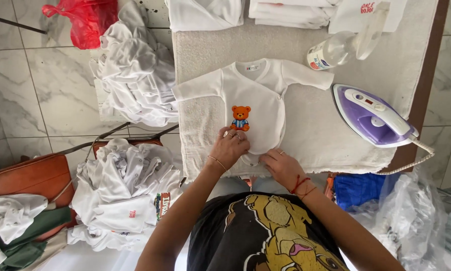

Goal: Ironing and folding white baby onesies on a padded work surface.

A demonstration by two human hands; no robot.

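Both hands pressed flat on a white baby shirt (pixel 258 95) spread on the worktop (pixel 306 135). The left hand (pixel 230 145) lay below the bear patch (pixel 240 118), the right hand (pixel 280 165) at the hem, neither grip clamped on anything. An iron (pixel 371 115) stood nearby.

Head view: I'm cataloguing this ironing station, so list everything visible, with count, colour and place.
Baby bodysuit: one, white, flat on the padded board.
Bear patch: one, orange, on the bodysuit front.
Iron: one, purple and white, board's right side.
Spray bottle: one, clear, lying beyond the bodysuit.
Folded garments: stack, white, board's far edge.
Garment heaps: two, white, left of the board.
Bag: one, red, floor, far left.
Left hand: on the bodysuit below the bear.
Right hand: at the bodysuit's hem.
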